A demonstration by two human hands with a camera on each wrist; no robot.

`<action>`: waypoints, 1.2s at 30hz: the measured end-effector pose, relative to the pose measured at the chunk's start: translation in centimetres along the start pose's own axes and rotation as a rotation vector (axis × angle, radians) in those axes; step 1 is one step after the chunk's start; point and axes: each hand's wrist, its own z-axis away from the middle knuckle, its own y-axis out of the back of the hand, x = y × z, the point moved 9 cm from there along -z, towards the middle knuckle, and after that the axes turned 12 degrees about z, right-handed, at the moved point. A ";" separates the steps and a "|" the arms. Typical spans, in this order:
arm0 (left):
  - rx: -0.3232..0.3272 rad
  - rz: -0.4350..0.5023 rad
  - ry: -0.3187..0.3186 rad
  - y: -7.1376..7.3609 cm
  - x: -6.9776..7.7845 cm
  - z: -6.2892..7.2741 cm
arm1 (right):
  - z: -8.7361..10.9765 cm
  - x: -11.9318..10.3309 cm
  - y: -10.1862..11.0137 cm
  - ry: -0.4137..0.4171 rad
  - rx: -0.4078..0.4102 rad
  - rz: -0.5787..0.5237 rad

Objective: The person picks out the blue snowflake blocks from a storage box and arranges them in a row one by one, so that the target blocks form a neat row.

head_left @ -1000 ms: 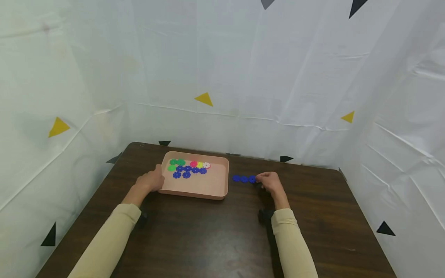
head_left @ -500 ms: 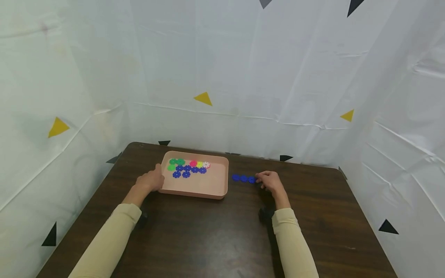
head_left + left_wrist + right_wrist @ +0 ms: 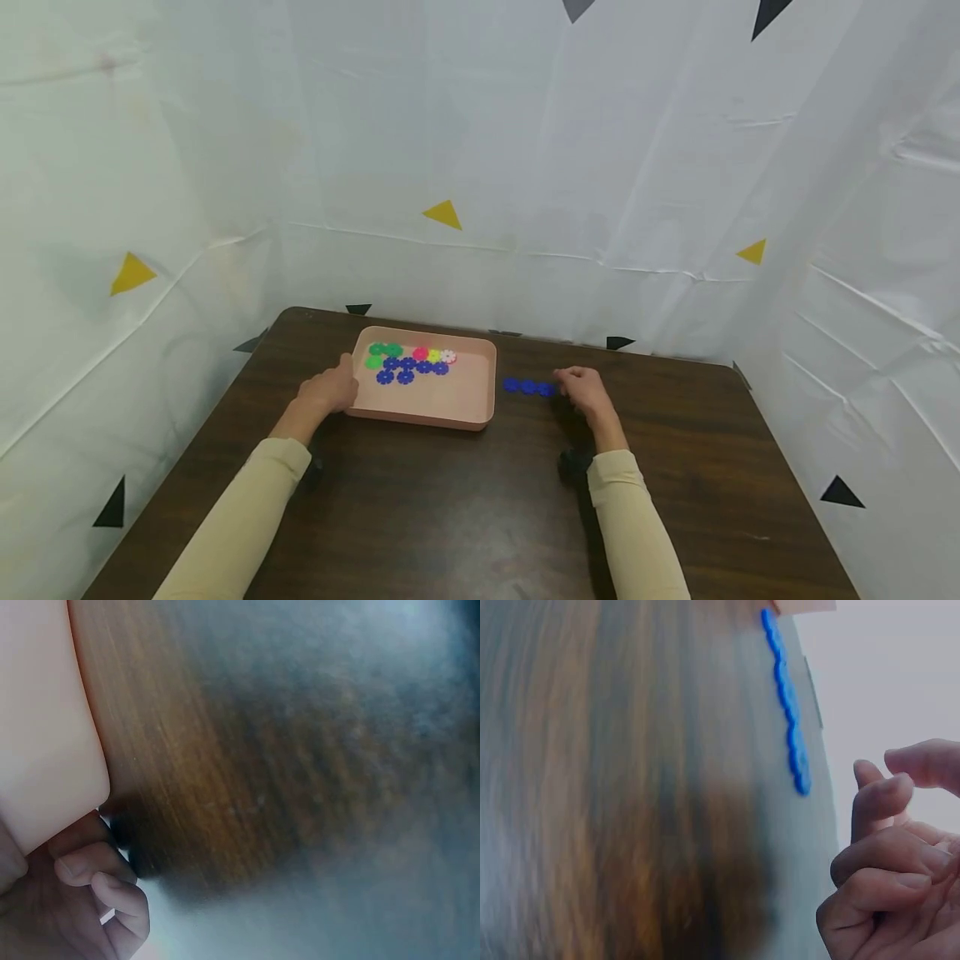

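Observation:
My left hand (image 3: pixel 330 388) holds the left side of a pink tray (image 3: pixel 457 408); in the left wrist view its fingers (image 3: pixel 124 900) curl beneath the tray's corner. Several flower-shaped plastic discs lie in the tray: blue discs (image 3: pixel 406 364), green discs (image 3: pixel 393 350), a pink disc (image 3: pixel 421 353), a yellow disc (image 3: pixel 434 356) and a white disc (image 3: pixel 447 357). Right of the tray, three blue discs (image 3: pixel 528 387) lie in a row on the table. Just past the row's right end hovers my right hand (image 3: pixel 585 390). The right wrist view shows its thumb and forefinger apart, holding nothing, beside the blue row (image 3: pixel 787 697).
The dark brown wooden table (image 3: pixel 450 517) extends in front of the tray and to the right. White sheeting (image 3: pixel 525 150) with yellow and black triangles hangs behind and on both sides of the table.
My right fingertips have come off the rightmost blue disc and lifted slightly away. The left hand stays on the tray. The three blue discs keep their row.

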 end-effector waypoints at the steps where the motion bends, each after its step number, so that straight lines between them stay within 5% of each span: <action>1: -0.003 0.000 0.006 0.0 -0.1 -0.1 | 0.0 -0.3 -0.1 0.016 0.007 0.004; 17: -0.010 -0.005 0.034 -0.7 -1.0 -1.5 | 1.4 -8.5 -4.0 0.183 0.041 0.082; 36: -0.012 0.014 0.022 -0.4 -0.8 -1.4 | 1.0 -14.6 -12.1 0.282 -0.101 0.171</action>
